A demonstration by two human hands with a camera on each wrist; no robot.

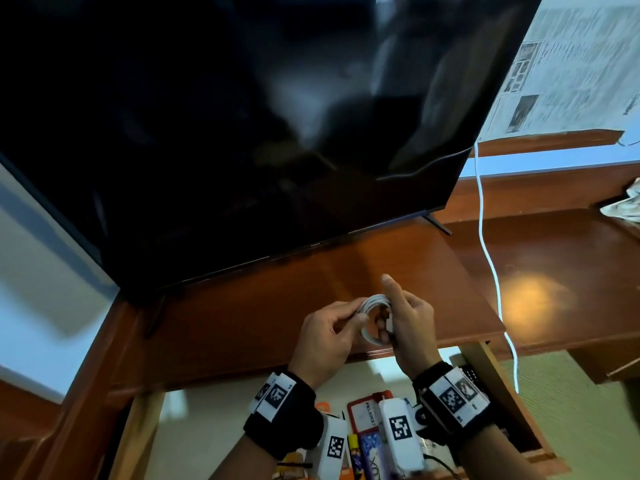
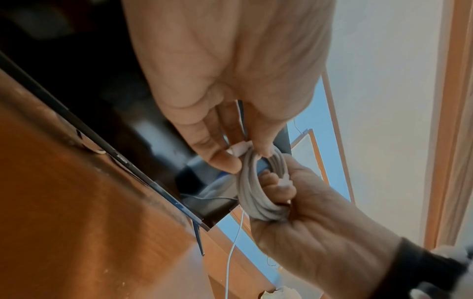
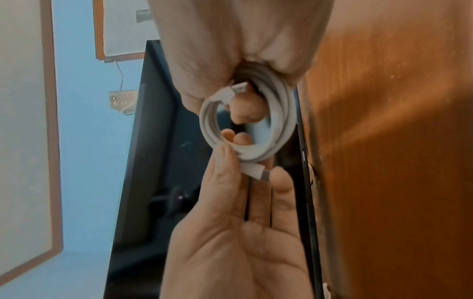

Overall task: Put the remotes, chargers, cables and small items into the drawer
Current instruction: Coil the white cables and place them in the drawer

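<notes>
A coiled white cable (image 1: 374,303) hangs in the air over the wooden TV stand (image 1: 242,323), held by both hands. My left hand (image 1: 358,318) pinches one side of the coil (image 2: 256,202) between thumb and fingers, near a white plug (image 3: 256,171). My right hand (image 1: 388,329) grips the opposite side with its fingers curled through the loop (image 3: 279,125), its index finger pointing up. The other plug (image 3: 236,90) lies against the right fingers. Below the hands the drawer (image 1: 498,386) stands open with several small items inside, partly hidden by my wrists.
A large black TV (image 1: 242,133) stands on the stand just behind the hands. Another white cable (image 1: 485,244) hangs down at the right past the stand's edge. Newspaper (image 1: 571,64) covers a shelf at top right, and a crumpled cloth (image 1: 627,202) lies at far right.
</notes>
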